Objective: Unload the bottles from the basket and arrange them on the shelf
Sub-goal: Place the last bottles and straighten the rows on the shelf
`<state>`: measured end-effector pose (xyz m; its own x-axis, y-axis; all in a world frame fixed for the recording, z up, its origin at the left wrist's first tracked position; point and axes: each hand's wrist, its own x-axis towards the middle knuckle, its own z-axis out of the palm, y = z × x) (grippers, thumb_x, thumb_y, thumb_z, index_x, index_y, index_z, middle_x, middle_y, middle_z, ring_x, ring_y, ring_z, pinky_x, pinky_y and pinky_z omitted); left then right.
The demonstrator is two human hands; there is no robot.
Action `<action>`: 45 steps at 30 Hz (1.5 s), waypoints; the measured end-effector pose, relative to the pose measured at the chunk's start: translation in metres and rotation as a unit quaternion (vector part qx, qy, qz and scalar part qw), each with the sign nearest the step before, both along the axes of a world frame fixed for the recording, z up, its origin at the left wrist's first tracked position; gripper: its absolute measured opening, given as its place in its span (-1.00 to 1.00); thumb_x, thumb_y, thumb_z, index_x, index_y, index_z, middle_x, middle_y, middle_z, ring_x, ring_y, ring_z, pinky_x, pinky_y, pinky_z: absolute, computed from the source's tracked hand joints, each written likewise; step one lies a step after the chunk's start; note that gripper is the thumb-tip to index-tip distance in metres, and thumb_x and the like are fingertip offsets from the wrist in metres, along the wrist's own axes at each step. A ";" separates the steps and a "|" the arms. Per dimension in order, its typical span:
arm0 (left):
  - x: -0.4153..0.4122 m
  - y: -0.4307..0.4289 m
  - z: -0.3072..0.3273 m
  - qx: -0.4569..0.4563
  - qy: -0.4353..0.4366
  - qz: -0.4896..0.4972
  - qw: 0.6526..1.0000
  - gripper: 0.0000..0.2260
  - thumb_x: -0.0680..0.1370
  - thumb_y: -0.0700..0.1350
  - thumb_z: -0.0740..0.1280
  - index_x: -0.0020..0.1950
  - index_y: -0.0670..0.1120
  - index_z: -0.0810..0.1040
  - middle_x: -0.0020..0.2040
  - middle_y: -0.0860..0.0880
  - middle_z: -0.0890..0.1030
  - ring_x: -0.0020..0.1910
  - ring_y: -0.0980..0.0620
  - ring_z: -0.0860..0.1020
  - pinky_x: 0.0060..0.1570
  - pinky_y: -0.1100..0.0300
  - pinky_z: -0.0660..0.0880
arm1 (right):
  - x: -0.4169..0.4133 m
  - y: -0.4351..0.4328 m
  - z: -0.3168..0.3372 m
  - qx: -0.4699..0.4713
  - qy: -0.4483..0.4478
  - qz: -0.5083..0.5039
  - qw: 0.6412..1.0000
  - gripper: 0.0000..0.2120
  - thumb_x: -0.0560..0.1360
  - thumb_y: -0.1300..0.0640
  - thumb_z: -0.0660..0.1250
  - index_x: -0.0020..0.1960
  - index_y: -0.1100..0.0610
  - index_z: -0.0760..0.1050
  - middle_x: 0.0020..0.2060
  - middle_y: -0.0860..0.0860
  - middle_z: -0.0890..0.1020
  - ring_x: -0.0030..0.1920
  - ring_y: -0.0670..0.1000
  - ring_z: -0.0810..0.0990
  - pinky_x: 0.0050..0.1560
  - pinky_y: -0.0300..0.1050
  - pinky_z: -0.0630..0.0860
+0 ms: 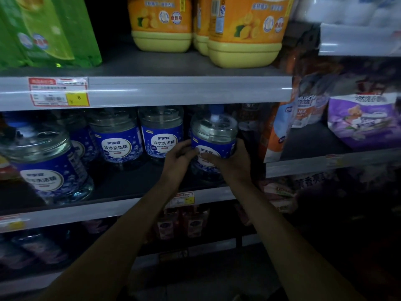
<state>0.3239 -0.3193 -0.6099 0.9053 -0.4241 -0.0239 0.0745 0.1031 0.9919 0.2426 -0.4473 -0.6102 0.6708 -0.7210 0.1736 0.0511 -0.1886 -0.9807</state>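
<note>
A clear bottle with a blue label and blue cap point(213, 135) stands at the right end of the middle shelf point(121, 187). Both hands are on it: my left hand point(179, 157) presses its left side and my right hand point(230, 161) wraps its front and right side. Several matching blue-label bottles point(161, 135) line the same shelf to the left, and one larger-looking bottle point(46, 164) stands near the front at far left. The basket is out of view.
Above, orange-yellow detergent jugs point(243, 33) and green packs point(45, 31) fill the upper shelf, whose rail point(173, 90) carries a price tag. Pouches and purple packs point(364, 118) sit on the neighbouring right-hand shelf. Dark bottles point(180, 224) stand on the shelf below.
</note>
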 end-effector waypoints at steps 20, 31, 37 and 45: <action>-0.050 0.055 0.015 -0.008 -0.090 -0.090 0.992 -0.60 0.41 0.02 0.55 0.22 -0.04 0.64 0.25 -0.04 0.66 0.27 -0.04 0.62 0.20 -0.01 0.59 | -0.065 0.010 0.001 0.029 -0.082 0.084 0.993 -0.04 0.14 0.23 0.74 0.48 0.14 0.42 0.34 0.06 0.60 0.32 0.09 0.60 0.21 0.22 0.61; -0.077 0.051 0.030 -0.023 -0.147 -0.078 0.986 -0.72 0.50 0.02 0.43 0.08 -0.15 0.64 0.01 -0.04 0.71 0.07 0.10 0.67 0.03 0.31 0.56 | -0.100 0.016 0.025 -0.056 -0.056 0.057 0.995 -0.14 0.20 0.12 0.74 0.43 0.02 0.46 0.27 -0.10 0.64 0.26 -0.08 0.62 0.24 0.00 0.61; -0.087 0.028 0.015 0.009 -0.158 -0.072 0.985 -0.54 0.50 0.21 0.47 -0.03 -0.22 0.62 -0.04 -0.15 0.71 0.03 -0.06 0.69 0.05 0.06 0.63 | -0.122 0.010 0.017 0.012 -0.031 0.040 0.999 -0.24 0.19 0.16 0.73 0.33 0.01 0.53 0.17 -0.11 0.70 0.17 -0.08 0.68 0.16 0.01 0.66; -0.070 -0.014 0.000 0.077 -0.192 -0.029 0.978 -0.88 0.66 -0.18 0.33 0.02 -0.11 0.67 -0.05 0.03 0.71 -0.05 0.23 0.64 0.03 0.23 0.54 | -0.136 -0.012 0.005 0.059 0.013 -0.009 0.998 -0.35 0.20 0.06 0.74 0.24 -0.01 0.61 0.09 -0.10 0.72 0.11 -0.05 0.70 0.18 0.09 0.64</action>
